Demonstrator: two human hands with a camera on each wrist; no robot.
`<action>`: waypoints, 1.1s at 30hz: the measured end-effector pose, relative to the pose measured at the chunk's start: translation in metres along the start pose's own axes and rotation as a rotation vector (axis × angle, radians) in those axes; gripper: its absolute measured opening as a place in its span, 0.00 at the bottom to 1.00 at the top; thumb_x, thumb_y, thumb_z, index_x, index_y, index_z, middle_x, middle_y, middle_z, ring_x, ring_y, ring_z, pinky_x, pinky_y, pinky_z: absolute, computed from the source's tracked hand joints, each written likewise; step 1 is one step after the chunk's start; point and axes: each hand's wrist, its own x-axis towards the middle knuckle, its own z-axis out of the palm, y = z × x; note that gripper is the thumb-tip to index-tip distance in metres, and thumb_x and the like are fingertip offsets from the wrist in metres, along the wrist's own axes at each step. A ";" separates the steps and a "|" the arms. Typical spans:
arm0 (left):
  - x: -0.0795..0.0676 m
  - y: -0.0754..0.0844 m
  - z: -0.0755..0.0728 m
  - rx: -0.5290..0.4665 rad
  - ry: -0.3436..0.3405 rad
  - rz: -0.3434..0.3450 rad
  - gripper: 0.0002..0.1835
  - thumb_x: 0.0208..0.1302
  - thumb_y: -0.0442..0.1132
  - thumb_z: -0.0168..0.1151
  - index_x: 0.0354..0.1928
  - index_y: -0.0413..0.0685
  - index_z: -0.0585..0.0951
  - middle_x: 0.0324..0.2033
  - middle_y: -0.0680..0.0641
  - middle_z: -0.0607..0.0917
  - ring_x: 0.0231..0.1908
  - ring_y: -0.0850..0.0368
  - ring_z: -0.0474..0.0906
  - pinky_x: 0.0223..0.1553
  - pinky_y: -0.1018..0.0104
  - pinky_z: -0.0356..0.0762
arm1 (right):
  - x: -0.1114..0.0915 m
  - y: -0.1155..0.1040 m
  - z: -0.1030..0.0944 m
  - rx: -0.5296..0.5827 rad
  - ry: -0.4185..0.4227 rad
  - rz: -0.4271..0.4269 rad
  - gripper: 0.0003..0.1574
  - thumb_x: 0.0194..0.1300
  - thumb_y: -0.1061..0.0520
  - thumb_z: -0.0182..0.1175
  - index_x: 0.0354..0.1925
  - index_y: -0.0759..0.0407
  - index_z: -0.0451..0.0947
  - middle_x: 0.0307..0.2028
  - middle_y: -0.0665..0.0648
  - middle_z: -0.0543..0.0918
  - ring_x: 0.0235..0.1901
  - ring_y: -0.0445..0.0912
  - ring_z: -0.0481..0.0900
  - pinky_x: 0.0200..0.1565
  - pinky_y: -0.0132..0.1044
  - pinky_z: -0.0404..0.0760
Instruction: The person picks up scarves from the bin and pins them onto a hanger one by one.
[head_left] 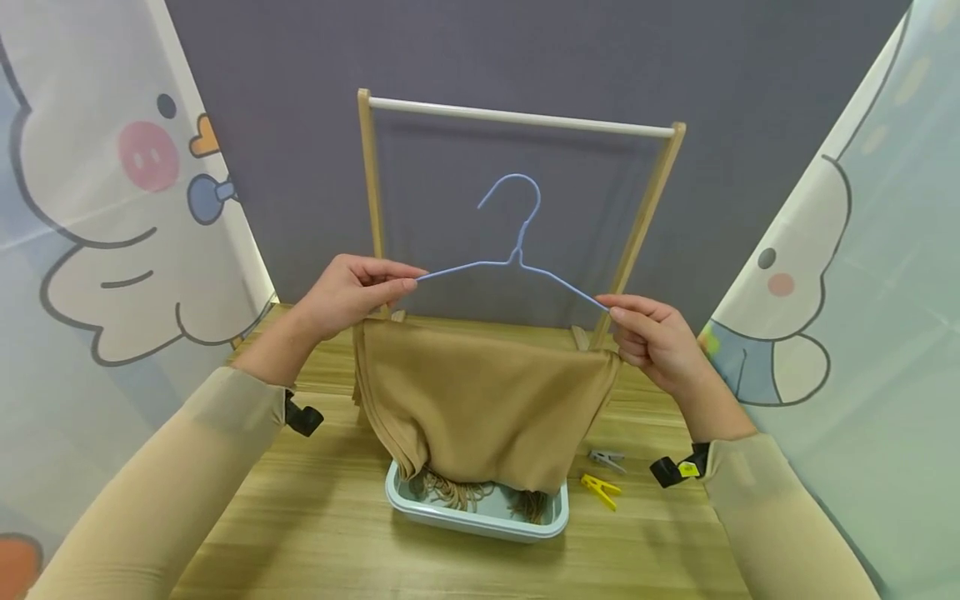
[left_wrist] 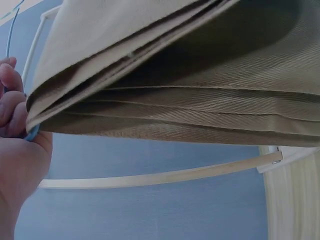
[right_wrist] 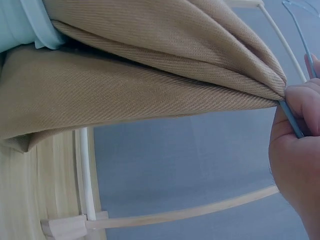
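Note:
A blue wire hanger [head_left: 517, 257] is held up in the head view, its hook pointing upward. Over its lower bar hangs a folded tan scarf [head_left: 487, 400] with fringed ends, which dip into a pale blue basin [head_left: 480, 527]. My left hand [head_left: 348, 292] pinches the hanger's left shoulder between thumb and fingers. At the other end my right hand [head_left: 654, 337] pinches the right shoulder. Both wrist views show the scarf's folded layers, with the left hand [left_wrist: 20, 135] and right hand [right_wrist: 300, 120] at the hanger's corners.
Behind the hanger stands a wooden rack with a white rail [head_left: 517, 119]. A grey clothespin [head_left: 607, 460] and a yellow clothespin [head_left: 600, 490] lie on the wooden table [head_left: 300, 517], right of the basin. Cartoon-printed curtains flank both sides; a grey panel [head_left: 525, 50] backs the rack.

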 end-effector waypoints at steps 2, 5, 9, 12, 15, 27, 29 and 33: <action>-0.001 -0.002 0.000 -0.040 -0.002 0.006 0.14 0.78 0.36 0.69 0.60 0.44 0.91 0.22 0.58 0.83 0.21 0.60 0.64 0.24 0.64 0.62 | -0.001 0.001 -0.002 -0.006 0.004 -0.008 0.28 0.87 0.69 0.46 0.59 0.53 0.91 0.19 0.56 0.49 0.14 0.45 0.42 0.17 0.40 0.37; -0.003 -0.006 0.000 -0.098 -0.013 0.018 0.14 0.78 0.34 0.67 0.60 0.46 0.92 0.20 0.57 0.79 0.20 0.60 0.62 0.22 0.63 0.61 | -0.002 0.002 -0.003 -0.014 0.009 -0.012 0.27 0.86 0.69 0.47 0.58 0.53 0.91 0.19 0.56 0.50 0.14 0.45 0.42 0.16 0.41 0.37; -0.005 -0.009 -0.001 -0.115 -0.030 0.020 0.15 0.79 0.34 0.66 0.60 0.53 0.92 0.18 0.58 0.71 0.19 0.61 0.60 0.22 0.63 0.61 | -0.002 0.003 -0.003 -0.018 0.020 -0.015 0.27 0.86 0.70 0.48 0.57 0.53 0.91 0.19 0.56 0.50 0.14 0.45 0.42 0.17 0.41 0.37; -0.007 -0.010 -0.001 -0.100 -0.034 0.022 0.16 0.79 0.34 0.66 0.61 0.56 0.92 0.17 0.59 0.69 0.18 0.61 0.59 0.22 0.64 0.61 | -0.002 0.002 -0.003 -0.027 0.042 -0.013 0.26 0.86 0.70 0.49 0.56 0.53 0.92 0.19 0.56 0.51 0.15 0.46 0.42 0.17 0.41 0.37; -0.006 -0.010 0.000 -0.107 -0.013 0.037 0.16 0.78 0.33 0.66 0.60 0.57 0.92 0.17 0.59 0.68 0.18 0.61 0.58 0.22 0.64 0.59 | -0.001 0.001 -0.001 -0.050 0.075 -0.003 0.25 0.85 0.69 0.50 0.55 0.53 0.92 0.19 0.56 0.53 0.15 0.47 0.42 0.18 0.42 0.37; -0.003 -0.007 0.009 -0.204 0.085 0.001 0.15 0.78 0.33 0.66 0.54 0.60 0.94 0.14 0.59 0.62 0.17 0.58 0.51 0.21 0.61 0.49 | -0.008 -0.006 -0.005 -0.218 0.215 0.096 0.18 0.83 0.67 0.57 0.54 0.55 0.92 0.35 0.47 0.85 0.34 0.42 0.80 0.44 0.32 0.86; -0.004 -0.006 0.010 -0.220 0.092 -0.003 0.16 0.78 0.32 0.66 0.52 0.63 0.94 0.14 0.59 0.60 0.17 0.57 0.49 0.20 0.60 0.46 | -0.012 -0.007 -0.009 -0.215 0.234 0.094 0.18 0.84 0.66 0.56 0.57 0.56 0.91 0.43 0.46 0.87 0.39 0.41 0.82 0.49 0.31 0.85; -0.007 -0.004 0.009 -0.238 0.106 -0.002 0.16 0.78 0.32 0.66 0.51 0.63 0.94 0.13 0.58 0.60 0.16 0.55 0.48 0.20 0.57 0.44 | -0.028 -0.006 -0.021 -0.227 0.273 0.115 0.18 0.88 0.61 0.53 0.62 0.53 0.87 0.47 0.47 0.85 0.43 0.41 0.81 0.50 0.32 0.84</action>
